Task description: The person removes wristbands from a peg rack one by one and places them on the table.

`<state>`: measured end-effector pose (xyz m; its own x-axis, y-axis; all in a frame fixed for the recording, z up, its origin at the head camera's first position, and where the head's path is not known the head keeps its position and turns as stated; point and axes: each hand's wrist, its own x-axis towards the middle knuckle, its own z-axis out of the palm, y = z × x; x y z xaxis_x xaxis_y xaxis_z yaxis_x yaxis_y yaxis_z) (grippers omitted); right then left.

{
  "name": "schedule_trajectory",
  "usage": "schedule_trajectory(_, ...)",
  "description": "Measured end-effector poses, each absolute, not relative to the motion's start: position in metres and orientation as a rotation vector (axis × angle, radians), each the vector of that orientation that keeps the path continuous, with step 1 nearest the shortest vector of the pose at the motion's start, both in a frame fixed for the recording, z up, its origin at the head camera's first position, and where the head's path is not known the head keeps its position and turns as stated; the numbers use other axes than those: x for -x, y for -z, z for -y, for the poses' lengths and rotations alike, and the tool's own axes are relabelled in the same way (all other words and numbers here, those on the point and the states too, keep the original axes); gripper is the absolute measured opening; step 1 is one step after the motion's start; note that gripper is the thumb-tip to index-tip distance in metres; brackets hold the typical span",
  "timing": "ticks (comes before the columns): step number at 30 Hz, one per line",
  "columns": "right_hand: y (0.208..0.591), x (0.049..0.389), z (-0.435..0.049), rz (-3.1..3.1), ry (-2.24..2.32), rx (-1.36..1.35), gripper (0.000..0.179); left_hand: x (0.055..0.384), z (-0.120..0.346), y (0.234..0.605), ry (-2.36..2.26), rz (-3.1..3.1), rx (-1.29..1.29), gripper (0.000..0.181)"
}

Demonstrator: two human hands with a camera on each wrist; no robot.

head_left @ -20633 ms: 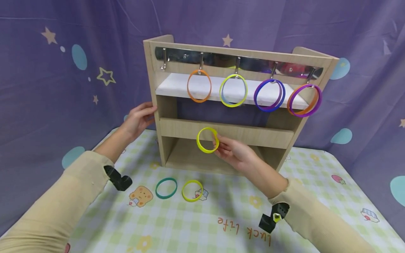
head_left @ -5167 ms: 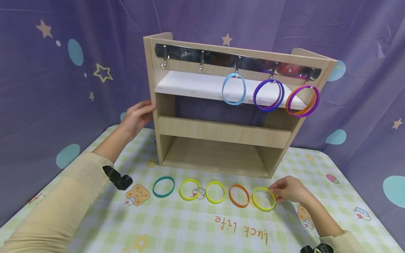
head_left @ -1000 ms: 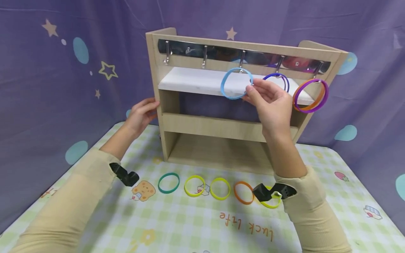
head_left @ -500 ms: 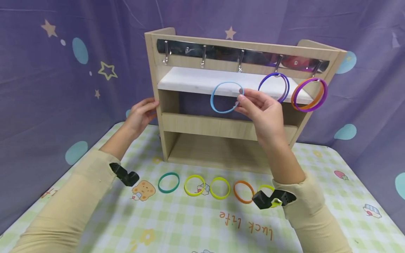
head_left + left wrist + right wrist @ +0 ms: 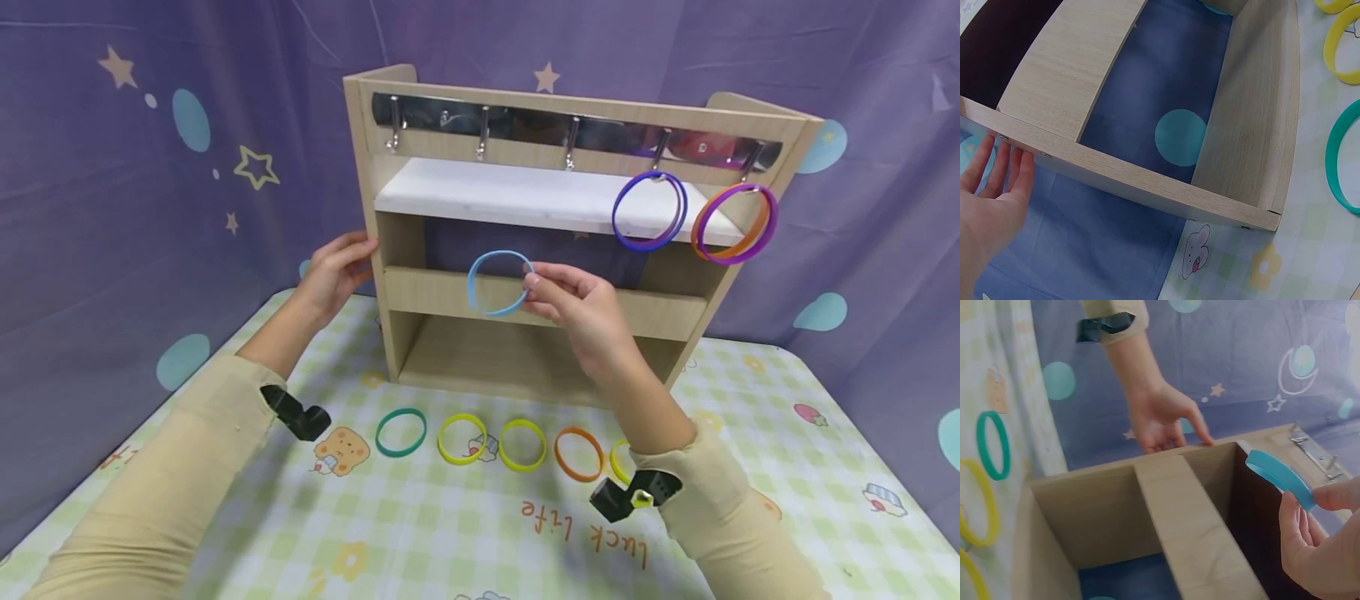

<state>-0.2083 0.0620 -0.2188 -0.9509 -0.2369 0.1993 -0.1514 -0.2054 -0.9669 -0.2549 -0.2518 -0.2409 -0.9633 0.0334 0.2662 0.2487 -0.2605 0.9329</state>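
My right hand (image 5: 581, 308) pinches a light blue silicone wristband (image 5: 472, 287) between thumb and fingers, in front of the middle board of a small wooden shelf (image 5: 420, 292). The right wrist view shows the same wristband (image 5: 1279, 475) tilted, with thumb and fingertips at one end. My left hand (image 5: 333, 279) rests against the shelf's left side panel; its fingers (image 5: 1024, 175) lie fairly straight there in the left wrist view. Blue and purple wristbands (image 5: 615, 218) hang on the fourth hook. The rightmost hook bears purple and orange wristbands (image 5: 774, 227). Nothing hangs on the three left hooks.
A row of wristbands lies before the shelf on the checked tablecloth (image 5: 420, 517): green (image 5: 378, 435), yellow, another yellow (image 5: 502, 447), orange (image 5: 557, 455), and a yellow one partly hidden by the right wrist camera (image 5: 622, 500). A purple curtain (image 5: 225, 50) stands behind.
The light blue wristband has come off the third hook, and my right hand has carried it down and left. My left hand stays put. Earlier, yellow and orange wristbands went from hooks to the table.
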Motion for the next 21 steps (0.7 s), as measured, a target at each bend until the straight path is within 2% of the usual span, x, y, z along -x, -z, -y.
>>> schedule_trajectory(11,0.244,0.203,-0.044,-1.94,2.155,0.435,0.038,0.255,0.251,0.24,2.38,1.792,0.363,0.012)
schedule_trajectory(21,0.284,0.193,-0.02,-1.952,1.956,0.392,0.029,0.255,0.251,0.241,2.387,1.788,0.362,0.011)
